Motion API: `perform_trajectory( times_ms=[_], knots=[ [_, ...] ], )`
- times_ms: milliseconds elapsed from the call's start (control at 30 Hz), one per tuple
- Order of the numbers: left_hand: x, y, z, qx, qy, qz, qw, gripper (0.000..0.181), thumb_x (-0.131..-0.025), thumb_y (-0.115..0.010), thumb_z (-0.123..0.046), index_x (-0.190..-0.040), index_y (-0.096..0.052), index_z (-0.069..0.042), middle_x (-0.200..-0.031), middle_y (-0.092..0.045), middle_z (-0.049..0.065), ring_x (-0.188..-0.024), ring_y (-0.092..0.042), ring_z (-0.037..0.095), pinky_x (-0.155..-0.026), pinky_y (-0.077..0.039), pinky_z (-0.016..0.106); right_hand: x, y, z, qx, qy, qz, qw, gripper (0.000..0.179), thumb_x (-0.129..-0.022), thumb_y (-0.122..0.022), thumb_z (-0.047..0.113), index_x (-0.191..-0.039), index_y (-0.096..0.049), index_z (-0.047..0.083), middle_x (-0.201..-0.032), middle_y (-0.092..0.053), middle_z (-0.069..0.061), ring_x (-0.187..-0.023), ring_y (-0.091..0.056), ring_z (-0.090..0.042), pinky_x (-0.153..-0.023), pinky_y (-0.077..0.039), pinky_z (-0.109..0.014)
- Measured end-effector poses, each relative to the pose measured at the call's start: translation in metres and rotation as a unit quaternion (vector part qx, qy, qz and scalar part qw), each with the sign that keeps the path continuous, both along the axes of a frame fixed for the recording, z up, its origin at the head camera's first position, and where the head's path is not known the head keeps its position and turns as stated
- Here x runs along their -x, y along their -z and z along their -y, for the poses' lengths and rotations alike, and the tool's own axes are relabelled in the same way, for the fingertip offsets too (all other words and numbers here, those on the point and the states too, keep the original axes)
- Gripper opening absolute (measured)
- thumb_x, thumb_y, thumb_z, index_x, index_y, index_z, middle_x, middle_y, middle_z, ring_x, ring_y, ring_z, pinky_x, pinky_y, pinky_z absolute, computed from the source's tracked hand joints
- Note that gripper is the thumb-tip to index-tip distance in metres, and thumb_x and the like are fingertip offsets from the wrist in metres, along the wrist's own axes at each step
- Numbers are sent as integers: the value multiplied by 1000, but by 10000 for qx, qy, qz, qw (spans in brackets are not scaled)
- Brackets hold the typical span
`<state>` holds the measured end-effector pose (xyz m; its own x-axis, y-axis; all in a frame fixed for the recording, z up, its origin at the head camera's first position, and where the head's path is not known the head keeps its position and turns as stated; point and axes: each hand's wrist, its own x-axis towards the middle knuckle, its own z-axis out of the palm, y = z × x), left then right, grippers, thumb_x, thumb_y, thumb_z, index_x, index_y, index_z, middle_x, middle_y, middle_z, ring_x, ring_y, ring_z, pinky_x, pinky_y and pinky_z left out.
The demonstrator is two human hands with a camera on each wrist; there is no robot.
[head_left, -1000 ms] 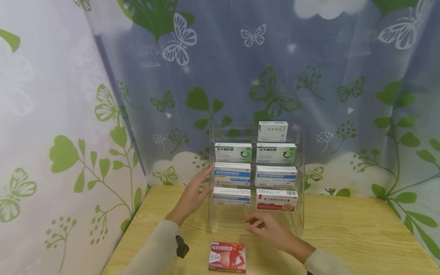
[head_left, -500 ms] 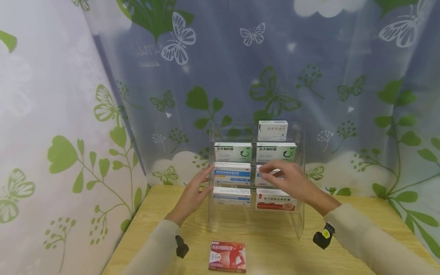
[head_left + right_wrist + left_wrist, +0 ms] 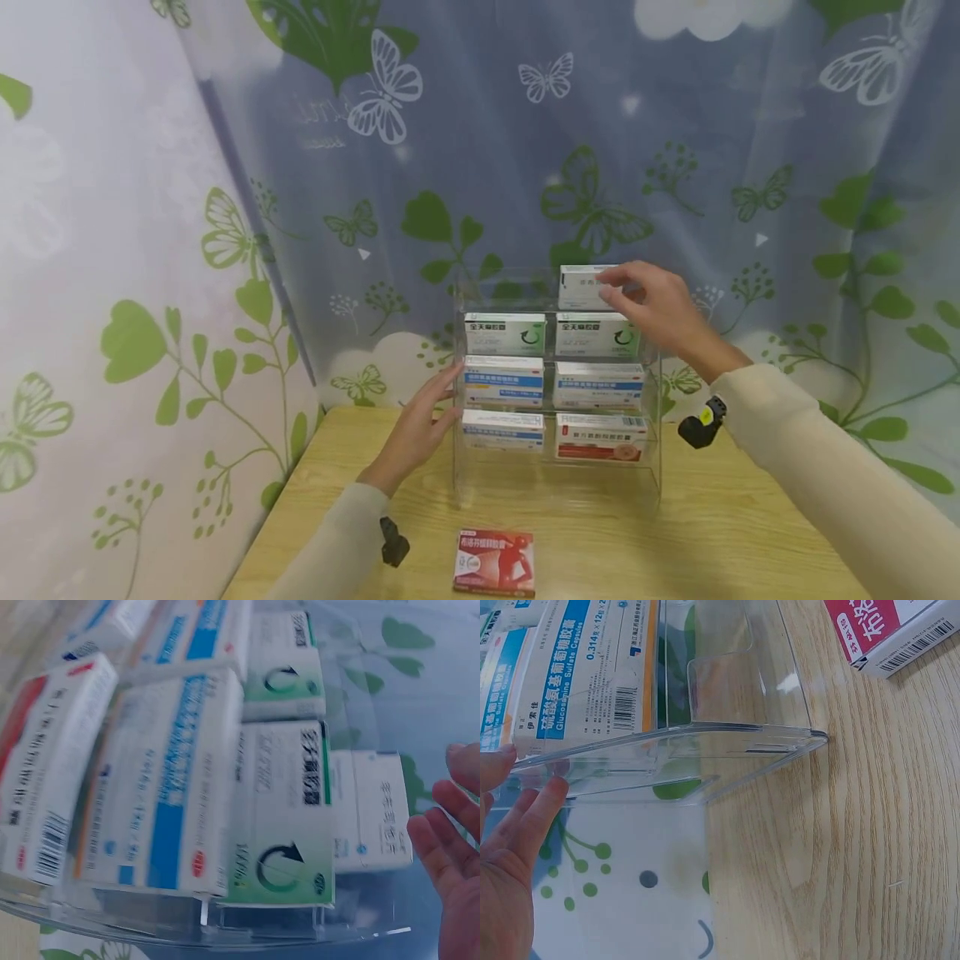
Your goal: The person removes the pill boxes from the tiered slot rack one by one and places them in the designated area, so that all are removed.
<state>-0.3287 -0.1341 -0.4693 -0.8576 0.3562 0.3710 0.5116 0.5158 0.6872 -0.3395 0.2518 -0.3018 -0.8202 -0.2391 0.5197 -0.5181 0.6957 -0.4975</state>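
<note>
Right hand (image 3: 663,308) at the top box, left hand (image 3: 412,433) against the rack

A stepped rack (image 3: 727,697) of clear plastic stands on a wood-grain desk (image 3: 720,483), carrying seven medicine boxes. The right hand is up at the top tier, thumb and fingers apart and slightly bent, gripping nothing. Its fingertips cover the right part of a small white box (image 3: 579,292) in the head view; in the right wrist view they lie right beside that box, and whether they touch it cannot be told. The white box sits at the right of the top tier.

The left hand rests its fingertips against the rack's left side, thumb and fingers spread, with no box in it.

Below the white box are two green-and-white boxes (image 3: 504,335) side by side. The next tier down holds a pair of blue-and-white boxes (image 3: 502,382). On the lowest filled tier, a third blue-and-white box (image 3: 502,431) is on the left and a red-and-white box (image 3: 600,437) on the right. A flat red box (image 3: 493,562) lies on the desk in front of the rack. Behind hangs a blue cloth (image 3: 472,125) printed with butterflies and leaves.
</note>
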Motion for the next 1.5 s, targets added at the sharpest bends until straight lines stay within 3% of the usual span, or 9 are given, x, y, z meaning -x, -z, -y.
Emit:
perform_trajectory(
  times_ms=[400, 667, 967, 1300, 1500],
  knots=[
    [0, 1, 0, 36, -4, -80, 10000, 76, -110, -66, -8, -173, -32, -31, -178, -33, 5, -141, -62, 35, -101, -66, 47, 25, -7, -10, -189, 368, -251, 9988, 34, -110, -68, 19, -141, -70, 5, -148, -63, -22, -130, -61, -46, -110, -49, -68],
    [-2, 1, 1, 8, -9, -80, 10000, 76, -110, -65, -7, -173, -32, -30, -178, -33, 7, -142, -62, 37, -100, -66, 47, 34, -8, -14, -638, 506, 700, 9942, 53, -113, -62, 22, -163, -50, 9, -169, -44, -24, -143, -55, -50, -121, -43, -71],
    [1, 2, 1, -3, 56, -143, 9999, 75, -109, -66, -6, -173, -33, -28, -178, -34, 7, -142, -62, 36, -101, -66, 44, 39, -8, -9, -1016, 565, 561, 9916, 46, -113, -62, 15, -157, -56, 3, -160, -52, -28, -144, -52, -50, -122, -40, -70],
    [1, 2, 1, -13, 46, -69, 10000, 76, -109, -66, -6, -173, -33, -30, -178, -34, 5, -142, -61, 34, -102, -65, 44, 41, -4, -8, -779, 532, 201, 9953, 31, -109, -65, 4, -139, -70, 1, -142, -61, -26, -130, -61, -46, -113, -50, -66],
    [0, 0, 1, -17, 38, -14, 10000, 76, -109, -65, -5, -173, -33, -30, -178, -33, 5, -142, -61, 34, -102, -66, 45, 44, -6, -5, -488, 619, 375, 9962, 29, -110, -64, 5, -138, -72, 3, -145, -64, -26, -128, -65, -46, -110, -54, -64]
  ],
)
